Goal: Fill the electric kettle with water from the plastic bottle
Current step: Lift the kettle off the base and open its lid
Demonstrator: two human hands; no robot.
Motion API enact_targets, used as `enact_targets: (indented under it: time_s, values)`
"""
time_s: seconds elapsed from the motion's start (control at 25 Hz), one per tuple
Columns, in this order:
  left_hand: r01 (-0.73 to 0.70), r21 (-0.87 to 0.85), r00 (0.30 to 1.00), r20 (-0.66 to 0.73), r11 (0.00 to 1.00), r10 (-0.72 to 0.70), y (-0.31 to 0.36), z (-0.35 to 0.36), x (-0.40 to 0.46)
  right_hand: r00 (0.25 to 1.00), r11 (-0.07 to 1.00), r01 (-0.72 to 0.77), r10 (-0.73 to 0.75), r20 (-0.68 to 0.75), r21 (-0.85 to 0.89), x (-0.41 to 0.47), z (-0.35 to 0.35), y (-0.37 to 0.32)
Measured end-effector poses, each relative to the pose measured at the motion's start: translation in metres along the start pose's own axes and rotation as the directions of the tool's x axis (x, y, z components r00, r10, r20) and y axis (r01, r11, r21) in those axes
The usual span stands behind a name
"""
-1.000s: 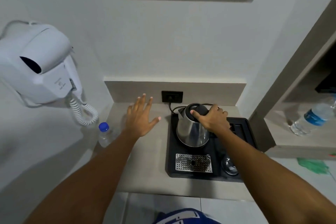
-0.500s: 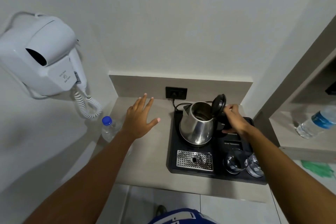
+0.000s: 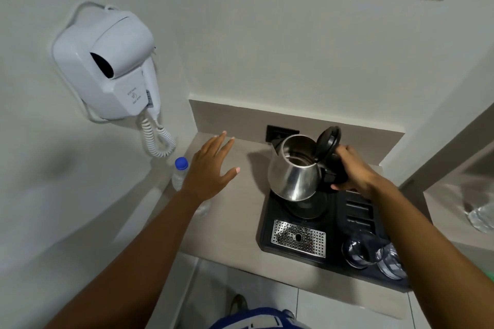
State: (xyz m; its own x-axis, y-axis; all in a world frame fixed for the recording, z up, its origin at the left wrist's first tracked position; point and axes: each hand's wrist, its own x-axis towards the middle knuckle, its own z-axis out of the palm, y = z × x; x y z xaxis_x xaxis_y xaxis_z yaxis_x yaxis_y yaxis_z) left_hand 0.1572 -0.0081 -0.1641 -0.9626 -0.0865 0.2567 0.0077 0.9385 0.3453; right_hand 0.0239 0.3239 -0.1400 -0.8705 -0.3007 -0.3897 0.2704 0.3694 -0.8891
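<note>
The steel electric kettle [image 3: 292, 172] is lifted a little above its black base [image 3: 307, 207] and tilted, its black lid [image 3: 327, 141] standing open. My right hand [image 3: 352, 168] grips the kettle's black handle. A clear plastic bottle [image 3: 179, 172] with a blue cap stands upright at the counter's left edge by the wall. My left hand [image 3: 211, 168] hovers open over the counter just right of the bottle, fingers spread, not touching it. My left forearm hides the bottle's lower part.
A black tray [image 3: 267, 235] holds the base, a perforated drip grille [image 3: 298, 238] and two upturned glasses [image 3: 374, 256]. A wall hairdryer [image 3: 109, 67] with a coiled cord hangs at the left. A wall socket [image 3: 278, 132] sits behind the kettle. Another bottle [image 3: 481, 218] lies on the right shelf.
The kettle's lid went from shut to open, and my right hand moved to the handle and lifted the kettle off its base. My left hand stayed by the bottle.
</note>
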Motion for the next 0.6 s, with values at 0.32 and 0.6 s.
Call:
enact_targets:
  time_s: [0.32,0.6]
  values:
    - [0.119,0.136,0.976,-0.198,0.984,-0.091,-0.028,-0.035,-0.021,0.995,0.987,-0.079,0.070,0.069,0.140,0.052,0.116,-0.023]
    - [0.175,-0.147,0.966,-0.166,0.973,-0.199,-0.070,-0.030,-0.048,0.985,0.978,-0.170,0.164,0.056,0.121,0.077,0.162,-0.006]
